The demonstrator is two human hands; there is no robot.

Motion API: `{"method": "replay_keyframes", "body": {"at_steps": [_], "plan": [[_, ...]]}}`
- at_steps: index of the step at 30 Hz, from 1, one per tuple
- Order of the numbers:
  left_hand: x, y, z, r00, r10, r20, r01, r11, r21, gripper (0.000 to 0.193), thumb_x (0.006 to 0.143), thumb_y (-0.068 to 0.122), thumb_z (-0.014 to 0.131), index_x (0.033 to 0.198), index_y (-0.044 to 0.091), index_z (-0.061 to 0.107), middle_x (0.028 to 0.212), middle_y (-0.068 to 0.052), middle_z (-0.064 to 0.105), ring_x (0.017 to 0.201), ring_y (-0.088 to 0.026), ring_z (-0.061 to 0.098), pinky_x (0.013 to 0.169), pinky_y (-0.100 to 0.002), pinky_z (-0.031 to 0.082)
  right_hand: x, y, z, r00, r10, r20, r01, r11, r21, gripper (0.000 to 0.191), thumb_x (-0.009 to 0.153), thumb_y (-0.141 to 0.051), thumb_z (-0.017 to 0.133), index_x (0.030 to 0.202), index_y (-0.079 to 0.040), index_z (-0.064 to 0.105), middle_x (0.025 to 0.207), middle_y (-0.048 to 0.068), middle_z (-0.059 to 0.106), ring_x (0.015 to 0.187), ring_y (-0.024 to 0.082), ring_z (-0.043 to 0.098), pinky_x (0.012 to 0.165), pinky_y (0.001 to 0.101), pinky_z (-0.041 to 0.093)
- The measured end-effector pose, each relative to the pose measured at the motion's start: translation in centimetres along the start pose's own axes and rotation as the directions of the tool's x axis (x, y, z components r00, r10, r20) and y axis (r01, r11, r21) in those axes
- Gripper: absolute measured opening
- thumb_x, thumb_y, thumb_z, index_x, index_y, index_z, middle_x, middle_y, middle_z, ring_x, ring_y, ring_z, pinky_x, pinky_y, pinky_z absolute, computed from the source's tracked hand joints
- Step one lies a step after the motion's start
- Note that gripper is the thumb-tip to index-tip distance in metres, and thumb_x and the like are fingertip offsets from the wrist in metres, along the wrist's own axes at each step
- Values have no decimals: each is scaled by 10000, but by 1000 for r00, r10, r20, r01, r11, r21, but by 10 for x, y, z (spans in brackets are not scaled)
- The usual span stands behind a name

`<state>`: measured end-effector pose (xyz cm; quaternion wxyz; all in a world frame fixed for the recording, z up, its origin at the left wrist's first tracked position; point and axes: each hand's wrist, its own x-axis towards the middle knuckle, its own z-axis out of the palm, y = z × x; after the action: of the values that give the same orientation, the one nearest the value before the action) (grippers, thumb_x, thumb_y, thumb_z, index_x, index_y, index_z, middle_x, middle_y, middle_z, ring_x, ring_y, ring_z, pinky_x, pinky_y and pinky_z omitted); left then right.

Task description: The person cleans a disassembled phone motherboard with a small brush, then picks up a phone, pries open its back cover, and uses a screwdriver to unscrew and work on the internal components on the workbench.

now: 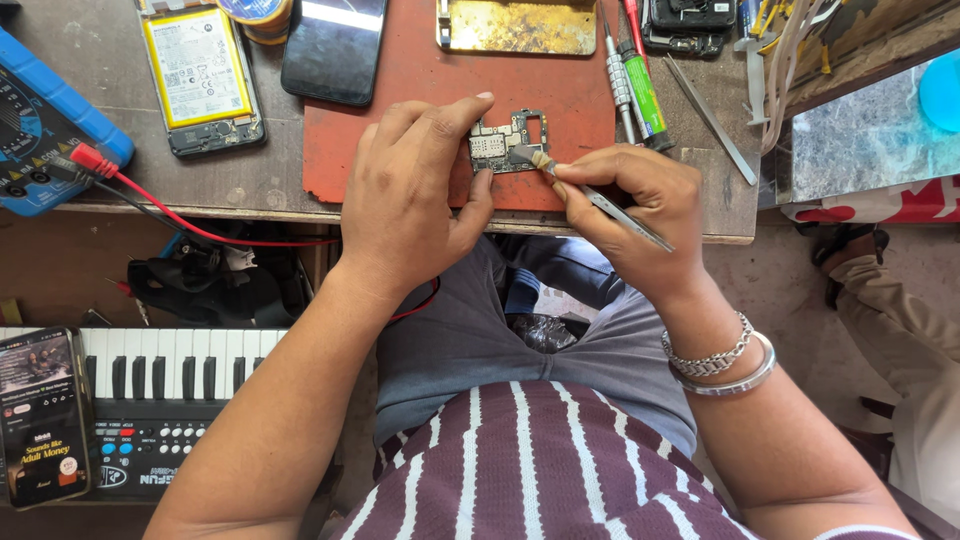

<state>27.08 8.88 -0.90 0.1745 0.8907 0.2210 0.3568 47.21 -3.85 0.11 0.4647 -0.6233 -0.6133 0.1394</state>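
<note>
1. Grip: left hand [405, 195] pinching small green-grey phone circuit board [507, 141] between thumb and forefinger, board lying on mat near its front edge. Right hand [630, 205] closed on thin metal-handled brush [590, 195], bristle tip touching board's right side.
2. Worn grey-brown wooden workbench [150, 170] spanning upper frame, front edge just behind both wrists.
3. Black electronic keyboard with white keys [170, 390] at lower left, below bench level.
4. Rust-red rubber work mat [420, 90] at bench centre, under board and both hands.
5. Blue multimeter [40, 130] at far left, partly out of frame; red probe lead [150, 195] running from it across bench edge toward left forearm.
6. Opened phone body with yellow-rimmed white battery [200, 75], left of mat.
7. Phone with lit screen [42, 415] resting on keyboard's left end.
8. Black phone, dark screen up [335, 45], overlapping mat's top-left corner.
9. Brass-coloured metal plate [520, 25] at mat's top edge, well behind board.
10. Black phone frame piece [690, 25] at top right, cut off by frame.
11. Green-handled screwdriver [645, 95] and grey metal one [617, 75] side by side, just right of mat.
12. Steel tweezers [712, 120] lying diagonally, right of screwdrivers.
13. Two silver bracelets [725, 360] on right wrist, one chain, one plain band.
14. Yellow tape roll [258, 15] at top edge, between battery and black phone.
</note>
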Motion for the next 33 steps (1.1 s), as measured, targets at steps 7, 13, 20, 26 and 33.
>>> {"method": "replay_keyframes", "body": {"at_steps": [7,13,20,26,33], "plan": [[-1,-1,1,1000,21,-15,-21,1000,24,573,929,126,756,1445,98,510,1075,-58,639,1146,-287,596,988,-447,460,0,1,0,1000,-17,23,17,1000,-6,109,928,23,776,1035,5,765,998,109,769,883,153,743,780,262,577],[-1,-1,0,1000,18,-22,-17,999,28,566,924,123,760,1438,102,524,1075,-60,644,1150,-288,596,982,-446,460,1,1,0,1000,-6,21,6,1000,19,131,927,23,770,1057,7,764,1006,111,770,888,154,741,781,259,579],[-1,-1,1,1000,19,-22,-19,1000,19,574,916,118,764,1437,100,522,1033,-51,632,1140,-285,594,987,-448,460,-1,0,2,1000,-6,-26,5,1000,-19,123,947,24,772,1067,-4,771,1027,109,775,912,157,753,809,263,589],[0,-1,1,1000,10,-9,-10,1000,5,574,913,108,760,1436,99,522,968,-25,623,1128,-276,598,983,-448,459,-1,2,1,1000,-24,-2,24,1000,4,122,926,21,781,1043,-12,771,1005,113,775,887,168,753,787,269,587],[0,-1,1,999,26,-25,-25,1000,19,568,922,113,758,1437,101,519,992,-39,633,1141,-274,592,994,-443,457,-1,2,2,999,-45,1,45,999,-28,121,917,22,786,1034,-4,768,1001,107,772,890,165,750,790,271,584]]}}
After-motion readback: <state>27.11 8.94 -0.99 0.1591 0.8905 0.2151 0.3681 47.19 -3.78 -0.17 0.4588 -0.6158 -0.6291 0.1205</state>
